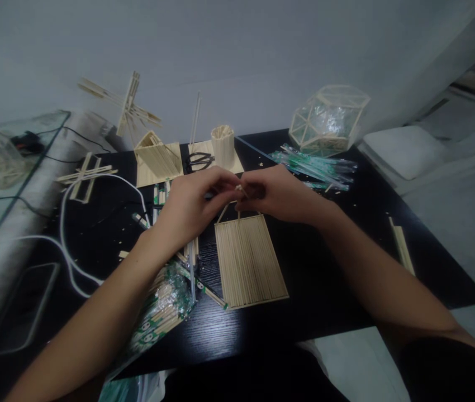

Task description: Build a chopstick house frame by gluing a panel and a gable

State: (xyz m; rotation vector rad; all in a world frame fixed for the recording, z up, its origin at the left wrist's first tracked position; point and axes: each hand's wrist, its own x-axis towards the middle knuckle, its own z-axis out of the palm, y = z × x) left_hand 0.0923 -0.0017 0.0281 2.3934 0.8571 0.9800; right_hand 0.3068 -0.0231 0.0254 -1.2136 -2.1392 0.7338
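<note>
Plastic bag (170, 290) holds wrapped sticks (160, 326). My left hand (204, 195) and right hand (277, 192) pinch thin sticks (238, 212), just past the slatted panel (250, 259).

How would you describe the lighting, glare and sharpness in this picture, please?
In the head view, the light is dim and greyish; glare whitens the black table near its front edge, and the plastic packaging glints; also in the head view, fine detail where the left hand and right hand meet is soft, and the outer edges look blurred.
</note>
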